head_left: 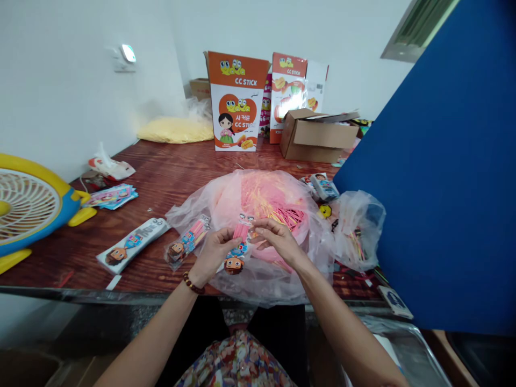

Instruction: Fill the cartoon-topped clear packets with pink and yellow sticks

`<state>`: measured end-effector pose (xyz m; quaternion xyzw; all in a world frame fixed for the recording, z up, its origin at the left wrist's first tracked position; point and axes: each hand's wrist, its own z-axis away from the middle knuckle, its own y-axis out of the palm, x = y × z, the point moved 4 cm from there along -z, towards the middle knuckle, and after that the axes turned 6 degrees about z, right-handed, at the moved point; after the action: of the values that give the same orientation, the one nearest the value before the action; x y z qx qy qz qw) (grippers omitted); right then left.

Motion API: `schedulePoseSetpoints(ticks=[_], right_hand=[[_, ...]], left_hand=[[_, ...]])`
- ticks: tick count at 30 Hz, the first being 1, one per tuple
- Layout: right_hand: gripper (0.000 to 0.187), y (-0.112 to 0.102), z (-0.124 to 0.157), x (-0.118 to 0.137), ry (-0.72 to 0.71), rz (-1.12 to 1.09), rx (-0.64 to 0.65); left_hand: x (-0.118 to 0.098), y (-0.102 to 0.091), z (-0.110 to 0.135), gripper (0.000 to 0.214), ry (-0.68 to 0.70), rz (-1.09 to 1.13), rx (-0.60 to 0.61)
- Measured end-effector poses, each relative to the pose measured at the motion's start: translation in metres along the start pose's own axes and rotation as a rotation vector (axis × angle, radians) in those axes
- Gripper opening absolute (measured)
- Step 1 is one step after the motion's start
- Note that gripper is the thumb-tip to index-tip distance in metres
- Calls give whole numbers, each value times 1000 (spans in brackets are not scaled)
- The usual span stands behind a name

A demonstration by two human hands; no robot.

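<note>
While the clear-plastic pink-stick packet (241,231) points toward the brown tabletop's (169,166) far edge, the left hand (215,248) pinches it, the right hand's (277,237) hold unclear near its top.

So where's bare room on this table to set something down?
The tabletop between yellow bag, tissue pack and bag of pink sticks; a smaller patch between fan and white pack. The right side, with small box and clear bag, is crowded.

A slim clear packet (239,246) of pink sticks (242,230), held in the left hand (219,248), slants with its far end slightly rightward, blue lettering across its middle and a brown-haired cartoon face printed at its near end.
</note>
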<state>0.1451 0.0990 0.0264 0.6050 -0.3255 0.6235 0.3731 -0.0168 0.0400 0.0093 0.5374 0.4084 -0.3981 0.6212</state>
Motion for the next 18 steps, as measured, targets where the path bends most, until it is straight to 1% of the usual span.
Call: schedulePoseSetpoints(ticks=[2, 4, 5, 7, 9, 10, 12, 13, 15, 18], right_hand=[[29, 2, -2, -5, 5, 31, 7], [27, 1, -3, -8, 6, 66, -8], [27, -2, -3, -9, 0, 82, -22], [25, -13, -2, -10, -19, 106, -59], [26, -30, -2, -10, -27, 125, -107], [28, -41, -3, -11, -26, 140, -140], [29, -62, -6, -14, -12, 166, -215], [30, -71, -8, -17, -1, 181, -241], [29, -88, -14, -25, 20, 221, -269], [24, -110, -23, -42, 21, 364, -313]], left_hand=[[-1, -6, 2, 29, -9, -22, -13], [-6, -20, 2, 31, 11, -56, -55], [-11, -31, 1, 32, 33, -85, -83], [-27, -60, -4, 35, 106, -183, -154], [-45, -94, -12, 39, 197, -366, -234], [-53, -110, -18, 42, 217, -489, -264], [-60, -134, -33, 48, 140, -815, -216], [-61, -143, -40, 47, 112, -894, -191], [-58, -152, -53, 40, 66, -1031, -151], [-49, -151, -62, 26, 50, -1222, -163]])
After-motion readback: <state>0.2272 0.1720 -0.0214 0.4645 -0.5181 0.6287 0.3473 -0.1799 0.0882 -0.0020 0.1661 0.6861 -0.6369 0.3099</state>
